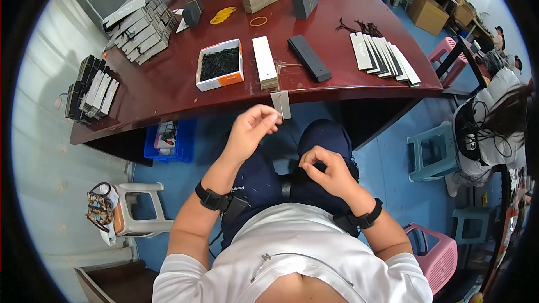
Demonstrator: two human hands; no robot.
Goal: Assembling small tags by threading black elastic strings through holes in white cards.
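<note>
My left hand [252,129] is curled, thumb against the bent fingers, just below the table's front edge. Its fingertips are beside the lower end of a pale card tag [280,105] that hangs at that edge; whether they grip a cord there is too small to tell. My right hand [331,173] is closed in a pinch above my right thigh, and anything in it is hidden. On the table behind the tag lie a stack of white tags [264,62] and a stack of black tags [310,59]. Left of them stands an open box of black cords [220,66].
Fanned tags with black cords [384,59] lie at the right. Tag piles [143,28] and yellow rubber bands [223,15] are farther back. A blue bin [185,143] sits under the table. Stools and a seated person [494,118] are at the right.
</note>
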